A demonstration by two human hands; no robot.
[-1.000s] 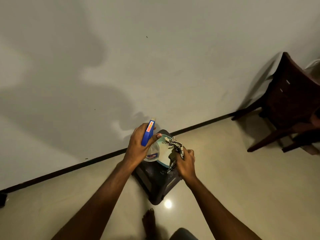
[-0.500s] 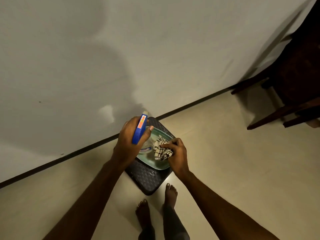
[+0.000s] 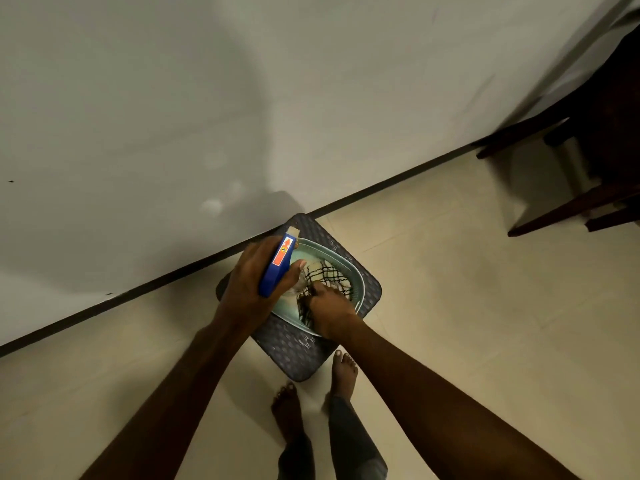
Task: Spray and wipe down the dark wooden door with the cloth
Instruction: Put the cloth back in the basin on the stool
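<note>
My left hand [image 3: 255,278] grips a spray bottle with a blue trigger head [image 3: 277,267] and a clear body, held just above a pale green tray [image 3: 356,287]. A white cloth with a black check pattern [image 3: 327,274] lies in the tray. My right hand [image 3: 332,308] rests on the cloth's near end, fingers curled down into it. The tray sits on a low dark woven-pattern stool [image 3: 298,355]. No dark wooden door shows in this view.
A plain white wall [image 3: 242,98] with a dark skirting line [image 3: 156,282] stands right behind the stool. A dark wooden chair [image 3: 588,161] is at the far right. My bare feet [image 3: 343,372] stand on the beige tiled floor just before the stool.
My right hand lowered the cloth into the tray, where it now spreads out. The view tilted down toward the stool. My left hand kept hold of the bottle.
</note>
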